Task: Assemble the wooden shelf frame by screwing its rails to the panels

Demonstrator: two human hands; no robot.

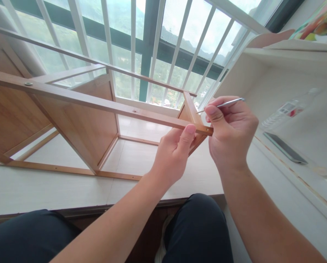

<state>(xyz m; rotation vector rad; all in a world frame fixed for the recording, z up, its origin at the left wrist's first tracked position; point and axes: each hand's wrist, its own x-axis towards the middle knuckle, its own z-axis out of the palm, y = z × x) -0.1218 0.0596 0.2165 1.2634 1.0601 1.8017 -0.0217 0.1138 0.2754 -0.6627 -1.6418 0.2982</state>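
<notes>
The person sits with dark trousers at the bottom of the view and works on a wooden frame point(78, 120) that lies on its side on a pale surface point(42, 186) by a big window with white bars point(133, 44).

The left hand point(173, 153) is closed on the end of a long wooden rail point(111, 106) of the frame. Its thumb presses on the top of the rail, right by the corner where the rail meets a short slanted piece.

The right hand point(230, 135) is just beside the left one, and the two almost touch. Its fingers are pinched tight on a thin metal tool point(229, 103). The tool pokes out to the right above the fingers, and its other end points toward the corner of the frame. A small dark hole shows in the end of the rail there.

Off to the right, a clear plastic bottle point(289, 109) and a dark flat phone point(285, 148) lie on a white shelf point(317, 128).
</notes>
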